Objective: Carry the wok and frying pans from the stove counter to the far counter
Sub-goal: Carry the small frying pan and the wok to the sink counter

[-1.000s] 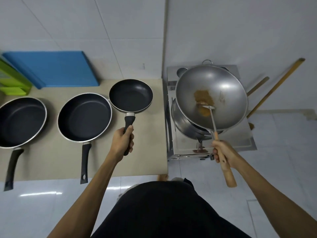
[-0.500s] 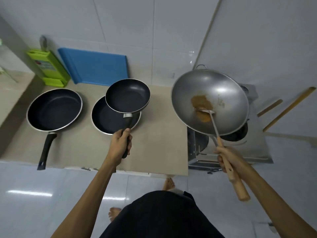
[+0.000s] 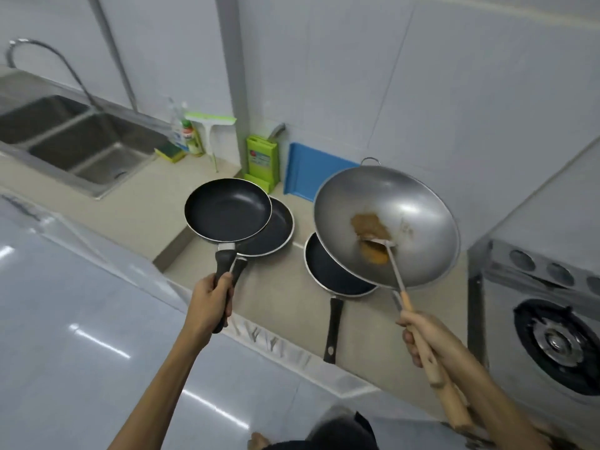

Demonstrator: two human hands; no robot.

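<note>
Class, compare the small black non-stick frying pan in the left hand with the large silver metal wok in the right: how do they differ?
The small black frying pan is dark, shallow and empty; the silver wok is pale, deeper, wider, with brown residue and a spatula. The pan's handle is black; the wok's is wooden. Both are held off the counter.

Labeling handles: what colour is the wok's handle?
Light wood-coloured wok handle, held by the right hand; head view, the only one.

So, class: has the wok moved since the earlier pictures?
Yes. The wok was above the stove; now it hangs left of it, over a pan on the counter.
</note>
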